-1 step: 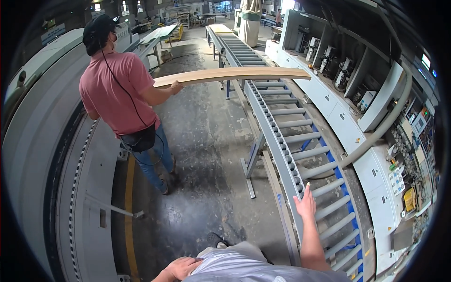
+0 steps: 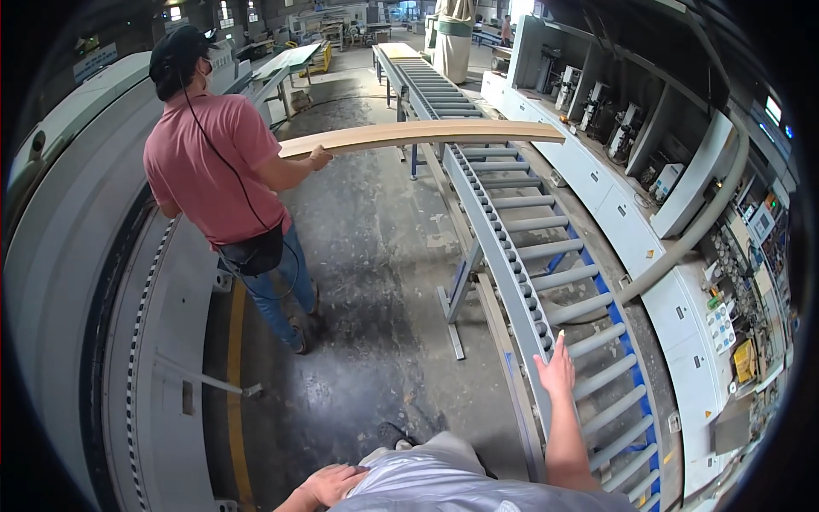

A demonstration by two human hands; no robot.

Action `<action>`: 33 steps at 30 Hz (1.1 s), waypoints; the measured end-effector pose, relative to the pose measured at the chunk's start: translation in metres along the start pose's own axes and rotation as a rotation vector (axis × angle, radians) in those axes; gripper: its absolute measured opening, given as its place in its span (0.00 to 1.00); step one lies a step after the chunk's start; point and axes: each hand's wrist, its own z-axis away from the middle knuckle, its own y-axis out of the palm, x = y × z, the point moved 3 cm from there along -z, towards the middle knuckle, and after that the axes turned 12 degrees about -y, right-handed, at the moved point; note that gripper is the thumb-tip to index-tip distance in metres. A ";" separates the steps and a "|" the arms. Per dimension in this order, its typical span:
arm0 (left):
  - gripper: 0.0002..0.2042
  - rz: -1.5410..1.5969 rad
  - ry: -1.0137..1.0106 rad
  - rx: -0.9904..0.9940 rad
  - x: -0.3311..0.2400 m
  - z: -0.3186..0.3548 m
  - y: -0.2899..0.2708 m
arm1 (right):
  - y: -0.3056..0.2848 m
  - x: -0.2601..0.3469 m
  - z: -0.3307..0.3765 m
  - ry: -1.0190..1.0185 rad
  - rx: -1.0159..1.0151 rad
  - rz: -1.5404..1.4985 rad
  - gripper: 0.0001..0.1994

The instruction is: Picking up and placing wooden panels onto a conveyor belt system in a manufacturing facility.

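Hands apart: the right hand (image 2: 556, 371) lies open, fingers spread, on the near rail of the roller conveyor (image 2: 546, 282), gripping nothing; the left hand (image 2: 331, 483) rests open against the wearer's grey shirt. Farther along, a co-worker in a red shirt (image 2: 213, 171) holds a long wooden board (image 2: 418, 134) across the conveyor, blocking the concrete floor (image 2: 375, 256) aisle

Stained concrete floor (image 2: 375, 256) between grey machines (image 2: 77, 282)
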 end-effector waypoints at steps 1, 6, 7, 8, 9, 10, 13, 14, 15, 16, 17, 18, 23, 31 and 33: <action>0.20 -0.003 -0.001 0.007 0.010 -0.004 -0.002 | 0.002 0.004 -0.003 0.031 0.002 0.004 0.44; 0.19 -0.002 -0.061 0.117 0.059 -0.021 0.000 | 0.000 0.012 -0.020 0.077 0.017 0.006 0.44; 0.19 -0.020 -0.059 0.118 0.070 -0.023 0.003 | -0.001 0.017 -0.025 0.093 0.041 -0.004 0.44; 0.19 -0.013 -0.053 0.107 0.077 -0.026 0.003 | 0.001 0.018 -0.030 0.096 0.042 -0.008 0.44; 0.19 -0.017 -0.055 0.110 0.083 -0.027 0.004 | 0.004 0.018 -0.035 0.079 0.028 -0.005 0.44; 0.19 0.003 -0.068 0.108 0.090 -0.028 0.003 | 0.008 0.019 -0.041 0.062 0.014 -0.002 0.44; 0.24 0.444 -0.560 0.277 0.084 -0.051 -0.028 | 0.014 0.027 -0.064 0.059 0.031 -0.006 0.44; 0.25 0.567 -0.697 0.287 0.087 -0.055 -0.034 | 0.014 0.031 -0.073 0.043 0.023 -0.005 0.43; 0.26 0.577 -0.803 0.283 0.064 -0.070 -0.066 | 0.018 0.032 -0.082 0.026 0.017 -0.002 0.43; 0.24 0.692 -0.964 0.150 0.021 -0.086 -0.112 | 0.020 0.034 -0.091 0.013 0.009 0.006 0.43; 0.23 0.900 -1.060 0.058 0.032 -0.089 -0.103 | 0.018 0.042 -0.105 0.012 0.023 -0.009 0.43; 0.23 0.892 -1.071 0.045 0.058 -0.088 -0.083 | 0.017 0.049 -0.119 0.008 0.023 -0.004 0.43; 0.20 1.350 -0.985 0.029 0.144 -0.118 -0.059 | 0.039 0.062 -0.189 -0.091 0.002 -0.003 0.42; 0.19 1.131 -0.884 -0.082 0.186 -0.191 -0.084 | 0.054 0.112 -0.316 -0.148 0.066 -0.037 0.39; 0.19 1.088 -0.856 -0.104 0.189 -0.208 -0.085 | 0.062 0.119 -0.340 -0.183 0.079 -0.064 0.38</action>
